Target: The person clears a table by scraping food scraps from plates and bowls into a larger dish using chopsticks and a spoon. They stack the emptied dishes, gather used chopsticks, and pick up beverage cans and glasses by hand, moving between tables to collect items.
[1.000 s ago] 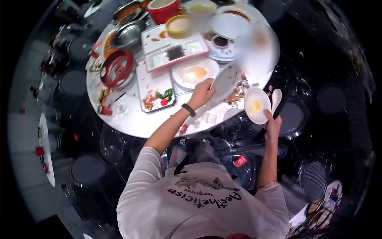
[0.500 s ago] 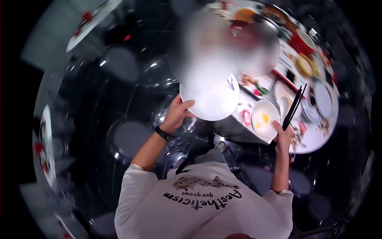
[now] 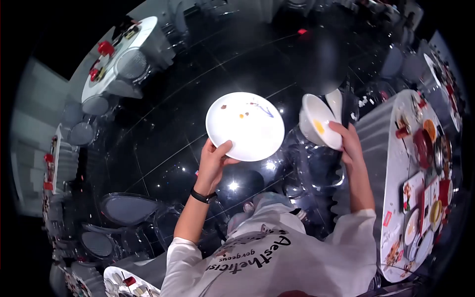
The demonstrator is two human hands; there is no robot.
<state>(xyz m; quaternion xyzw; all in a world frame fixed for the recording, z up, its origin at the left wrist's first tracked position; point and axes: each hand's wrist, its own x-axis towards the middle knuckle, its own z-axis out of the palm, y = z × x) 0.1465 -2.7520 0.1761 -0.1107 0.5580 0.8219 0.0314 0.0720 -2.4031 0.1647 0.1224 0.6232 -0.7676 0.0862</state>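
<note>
Head view: a plate (image 3: pixel 250 132) juts from the left hand (image 3: pixel 213 161).

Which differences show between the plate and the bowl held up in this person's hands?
The plate is broad and shallow; the bowl is smaller across and deeper. The plate carries a few scattered food scraps, while the bowl shows a yellow patch. The plate is in the left hand, the bowl in the right hand. Both are white and soiled inside.

Left grip (image 3: pixel 213 161) pinching, right grip (image 3: pixel 349 142) curled
</note>
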